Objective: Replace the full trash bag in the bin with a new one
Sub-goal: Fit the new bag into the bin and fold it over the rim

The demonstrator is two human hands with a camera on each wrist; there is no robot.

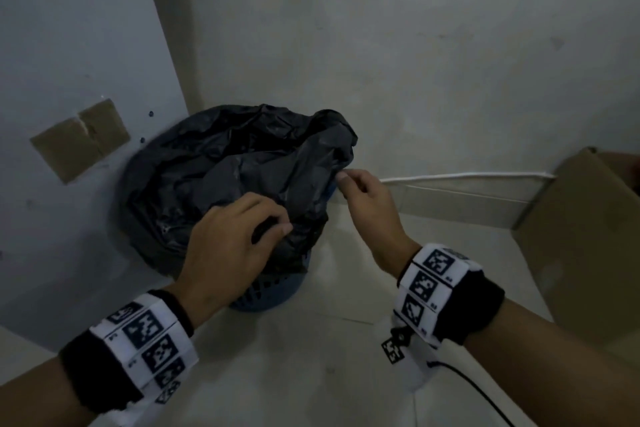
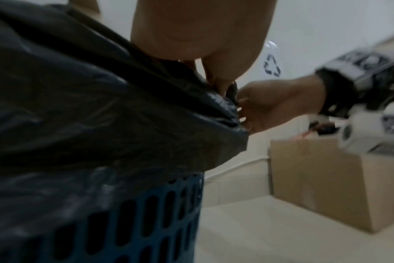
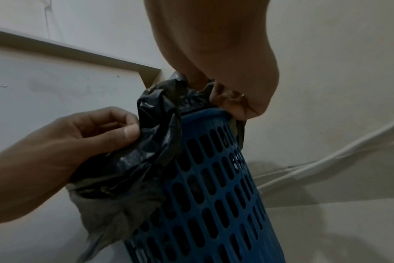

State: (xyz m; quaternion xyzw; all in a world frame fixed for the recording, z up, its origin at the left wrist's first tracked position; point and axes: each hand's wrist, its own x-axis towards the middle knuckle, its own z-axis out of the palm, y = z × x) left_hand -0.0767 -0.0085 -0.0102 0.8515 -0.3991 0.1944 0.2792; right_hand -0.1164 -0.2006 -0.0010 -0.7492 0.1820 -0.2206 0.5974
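Note:
A black trash bag lines a blue perforated bin that stands in a corner, with the bag's crumpled rim folded over the bin's top. My left hand grips a bunch of the bag at its near edge, thumb and fingers curled into the plastic. In the right wrist view the left hand holds the bag beside the bin. My right hand pinches the bag's right edge at the rim, as the right wrist view shows. What lies inside the bag is hidden.
A cardboard box stands on the tiled floor to the right of the bin. A white cable runs along the base of the back wall. A grey panel with brown tape patches stands close on the bin's left.

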